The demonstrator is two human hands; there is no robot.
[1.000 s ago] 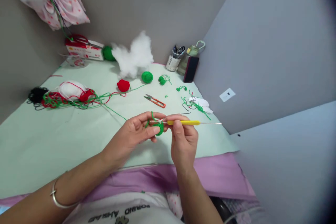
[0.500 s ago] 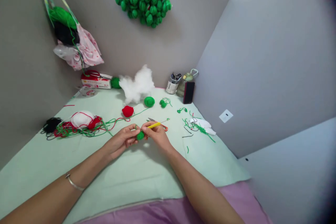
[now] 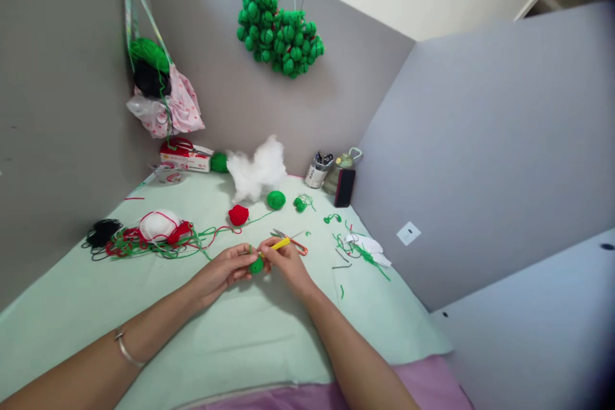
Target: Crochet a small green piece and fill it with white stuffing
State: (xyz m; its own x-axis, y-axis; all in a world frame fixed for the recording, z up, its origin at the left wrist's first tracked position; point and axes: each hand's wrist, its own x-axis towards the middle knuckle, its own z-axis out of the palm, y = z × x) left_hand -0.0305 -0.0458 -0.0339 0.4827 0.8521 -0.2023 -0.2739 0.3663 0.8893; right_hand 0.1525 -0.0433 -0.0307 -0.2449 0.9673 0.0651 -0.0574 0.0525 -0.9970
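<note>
My left hand is closed around a small round green crocheted piece, pinching it between thumb and fingers. In my right hand is a yellow-handled crochet hook, its working end at the top of the green piece. Both hands meet just above the table, and the hook's tip is hidden by the fingers. Just beyond my right hand lie small scissors with orange handles. A red yarn ball and a green yarn ball rest farther back.
Tangled red and green yarn with a white ball lies left, beside black yarn. White stuffing, a pen cup, a bottle and a phone stand at the back. Yarn scraps lie right. Walls enclose the table.
The view has tilted up, so more of the wall shows and the table sits lower. Both hands keep nearly the same grip, with the hook still at the green piece.
</note>
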